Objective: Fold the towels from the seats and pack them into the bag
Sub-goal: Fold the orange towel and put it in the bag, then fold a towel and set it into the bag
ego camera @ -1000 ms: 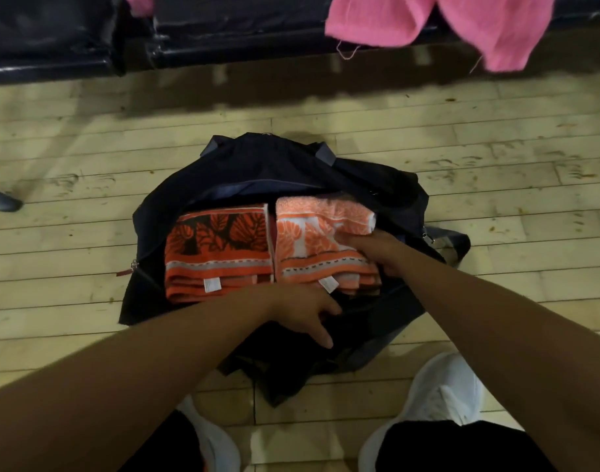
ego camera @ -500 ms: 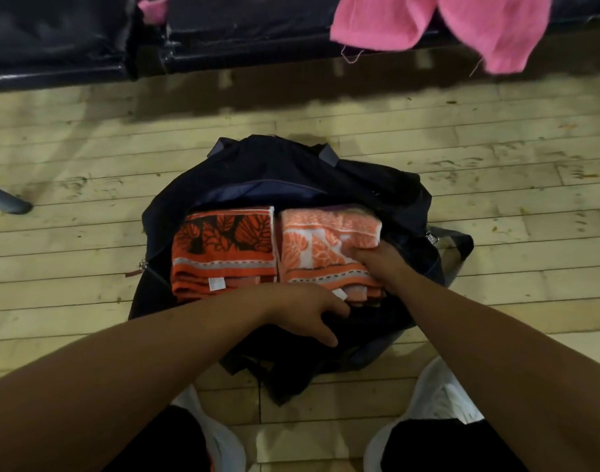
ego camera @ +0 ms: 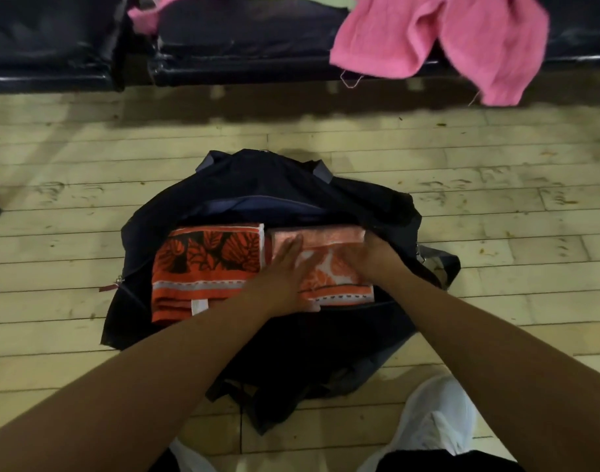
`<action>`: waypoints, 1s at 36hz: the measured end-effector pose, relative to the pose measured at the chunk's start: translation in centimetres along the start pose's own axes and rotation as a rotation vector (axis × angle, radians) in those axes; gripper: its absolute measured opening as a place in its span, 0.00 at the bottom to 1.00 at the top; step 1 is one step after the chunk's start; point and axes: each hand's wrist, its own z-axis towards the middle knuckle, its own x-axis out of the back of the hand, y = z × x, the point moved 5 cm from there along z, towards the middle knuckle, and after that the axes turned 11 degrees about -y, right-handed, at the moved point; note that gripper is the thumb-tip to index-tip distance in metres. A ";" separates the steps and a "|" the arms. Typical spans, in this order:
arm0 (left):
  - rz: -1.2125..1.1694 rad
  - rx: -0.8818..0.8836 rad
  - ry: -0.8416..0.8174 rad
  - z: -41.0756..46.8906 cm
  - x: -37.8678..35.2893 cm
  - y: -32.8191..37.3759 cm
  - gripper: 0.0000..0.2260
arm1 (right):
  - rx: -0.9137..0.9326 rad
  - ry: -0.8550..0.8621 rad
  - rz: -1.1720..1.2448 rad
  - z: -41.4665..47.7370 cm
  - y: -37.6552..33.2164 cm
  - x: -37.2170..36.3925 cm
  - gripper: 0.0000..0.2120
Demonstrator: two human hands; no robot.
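Note:
A dark navy bag [ego camera: 264, 185] lies unzipped on the wooden floor. Two folded towels lie side by side inside it: an orange and black leaf-print towel [ego camera: 206, 264] on the left, a paler orange and white towel [ego camera: 329, 267] on the right. My left hand [ego camera: 285, 270] lies flat, fingers spread, on the left part of the paler towel. My right hand [ego camera: 377, 257] presses on that towel's right edge with fingers curled down, blurred. A pink towel [ego camera: 438, 39] hangs over the front of a dark seat at the top right.
Dark padded seats [ego camera: 223, 46] run along the top, with a scrap of pink cloth [ego camera: 145, 15] between two of them. My white shoes [ego camera: 438, 417] stand on the floor just below the bag. Bare floorboards surround the bag.
My left hand moved from the bag's near rim up onto the paler towel and flattened. My right hand shifted up along that towel's right side. The view moved slightly back.

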 end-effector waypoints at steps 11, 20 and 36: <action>-0.194 0.007 -0.009 -0.2 2.4 1.2 0.36 | -0.068 -0.163 -0.214 -1.0 -2.5 0.9 0.19; -0.184 -0.050 0.287 -7.7 17.7 1.4 0.09 | -0.140 -0.463 -0.249 -6.6 -6.8 8.5 0.20; -0.173 -0.082 0.965 -14.0 35.8 2.9 0.11 | 0.531 0.431 -0.048 -12.6 -26.8 25.1 0.03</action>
